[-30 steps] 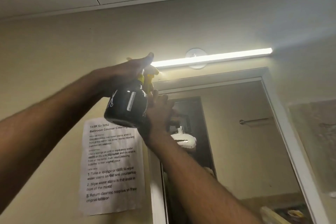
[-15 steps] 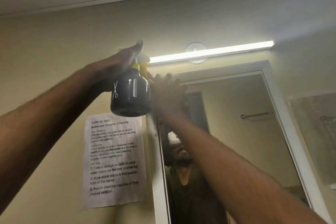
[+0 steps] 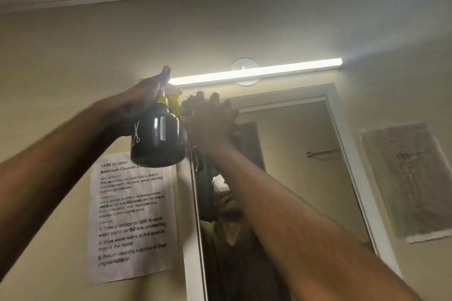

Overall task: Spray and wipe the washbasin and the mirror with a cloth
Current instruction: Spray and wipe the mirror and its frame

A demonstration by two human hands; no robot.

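Dark, round plastic spray bottle [image 3: 157, 139] hung gripped in the left hand [image 3: 144, 98] beside the white-framed wall mirror's [image 3: 305, 178] top-left corner, where the right hand [image 3: 210, 120], grip unclear, seemingly wiped; washbasin unseen.

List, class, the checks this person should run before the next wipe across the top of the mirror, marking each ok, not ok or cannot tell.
1. Left hand grips the dark round spray bottle with the yellow trigger head by its neck: ok.
2. Bottle held upright, clear of the glass: ok.
3. Right hand reaches the top left corner of the white-framed wall mirror: ok.
4. Cloth under the right hand: cannot tell, blurred.
5. Glass wet with spray: cannot tell.
6. Printed paper task sheet on the wall stays outside the wiping area: ok.
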